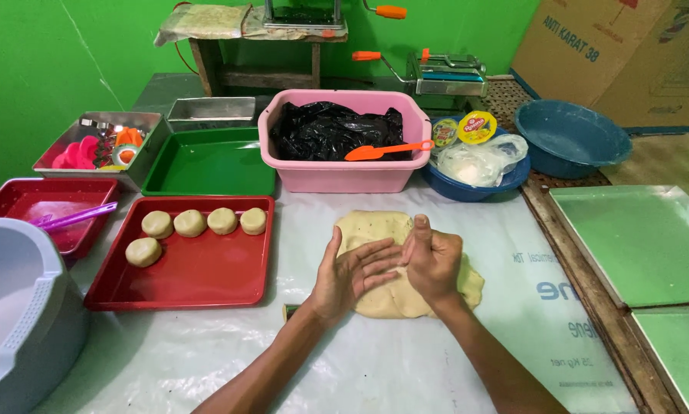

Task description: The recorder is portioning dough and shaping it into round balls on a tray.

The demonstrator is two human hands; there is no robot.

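**Dough under both my hands**

Far left sits a grey tub [14, 307], then a red tray [206, 284] carrying five dough balls [190, 223]. Next comes my left hand [352, 274], fingers spread flat and loose, pressed against my right. Beneath them the pale dough slab [375, 226] lies on the white plastic sheet [360, 368], in front of the pink basin [344, 165]. My right hand [434, 263] is curled, thumb up, resting on the dough; whether it pinches any, I cannot tell.
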